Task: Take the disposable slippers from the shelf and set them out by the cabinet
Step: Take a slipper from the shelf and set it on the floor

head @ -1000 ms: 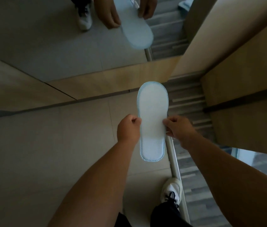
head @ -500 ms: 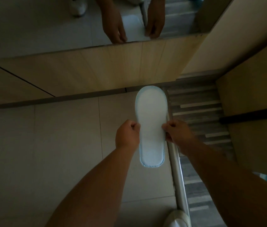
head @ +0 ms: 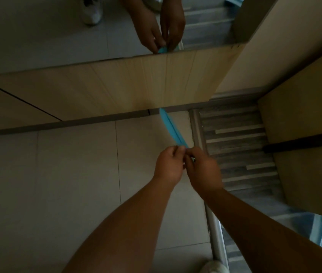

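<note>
A disposable slipper (head: 171, 128) with a light blue underside hangs edge-on above the tiled floor, its toe pointing at the base of the wooden cabinet (head: 116, 85). My left hand (head: 169, 166) and my right hand (head: 202, 170) are pressed together at its near end, both pinching it. Only the thin blue edge shows; the white top face is turned out of sight. A mirror (head: 57, 26) above the cabinet panel reflects both hands and a bit of the blue slipper.
A metal threshold strip (head: 211, 223) divides the beige tiles (head: 47, 184) from striped grey flooring (head: 239, 146) on the right. A wooden unit (head: 304, 134) stands at the right. My white shoe (head: 213, 267) shows at the bottom edge.
The slipper was held flat with its white face up and a hand on each side. It has turned onto its edge, showing blue, and both hands have come together at its near end.
</note>
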The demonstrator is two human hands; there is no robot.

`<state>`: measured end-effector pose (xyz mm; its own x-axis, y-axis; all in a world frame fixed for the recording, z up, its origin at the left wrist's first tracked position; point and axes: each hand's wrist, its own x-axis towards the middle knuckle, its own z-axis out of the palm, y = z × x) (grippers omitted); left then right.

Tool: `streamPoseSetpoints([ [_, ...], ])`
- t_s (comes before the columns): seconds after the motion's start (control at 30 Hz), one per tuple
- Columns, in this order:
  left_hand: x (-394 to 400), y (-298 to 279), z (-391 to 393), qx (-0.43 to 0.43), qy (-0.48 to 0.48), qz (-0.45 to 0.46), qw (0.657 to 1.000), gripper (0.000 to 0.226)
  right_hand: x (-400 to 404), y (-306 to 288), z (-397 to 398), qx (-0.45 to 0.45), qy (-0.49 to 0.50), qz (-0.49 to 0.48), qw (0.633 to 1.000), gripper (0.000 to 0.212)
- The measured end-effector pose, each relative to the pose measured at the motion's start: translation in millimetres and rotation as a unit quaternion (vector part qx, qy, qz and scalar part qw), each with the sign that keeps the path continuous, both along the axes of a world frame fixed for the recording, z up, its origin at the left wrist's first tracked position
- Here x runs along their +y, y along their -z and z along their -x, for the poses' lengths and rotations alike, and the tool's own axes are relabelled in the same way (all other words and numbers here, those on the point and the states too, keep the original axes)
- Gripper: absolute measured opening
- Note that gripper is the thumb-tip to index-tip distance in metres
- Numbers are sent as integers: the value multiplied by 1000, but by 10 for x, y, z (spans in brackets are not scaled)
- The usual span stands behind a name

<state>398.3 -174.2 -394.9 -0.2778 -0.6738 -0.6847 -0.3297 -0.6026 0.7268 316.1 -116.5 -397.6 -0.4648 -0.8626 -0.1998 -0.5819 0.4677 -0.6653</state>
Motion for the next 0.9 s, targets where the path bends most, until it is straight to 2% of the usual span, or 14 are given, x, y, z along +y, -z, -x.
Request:
streamPoseSetpoints([
  [0.1, -70, 72, -105, -10, -26, -4, 1000, 25, 29, -4, 26, -6, -48, 33, 998, 11],
  [0.2, -141, 179, -195, -1, -18, -10, 1000, 26, -24, 132, 213, 7, 29, 40, 999, 9],
  [0.23, -175, 229, -213, -1, -10, -13, 1000, 26, -64, 220, 308, -10, 64, 10, 998, 15],
  [0.3, -251, 344, -226, -1, 3, -13, 1000, 26, -148, 411, 482, -98, 100, -91, 986, 25],
  [0.37, -315, 494, -221, -16, 10, 3, 1000, 27, -227, 575, 556, -179, 118, -127, 969, 20],
  [0.4, -340, 579, -210, -43, 16, 25, 999, 29, -258, 648, 574, -189, 129, -122, 966, 17],
  [0.53, -379, 858, -146, -160, 41, 109, 980, 35, -326, 888, 610, -156, 138, -127, 970, 9],
  [0.9, -565, 1163, 36, -275, 71, 157, 946, 20, -551, 1169, 644, -76, 122, -166, 975, 17],
])
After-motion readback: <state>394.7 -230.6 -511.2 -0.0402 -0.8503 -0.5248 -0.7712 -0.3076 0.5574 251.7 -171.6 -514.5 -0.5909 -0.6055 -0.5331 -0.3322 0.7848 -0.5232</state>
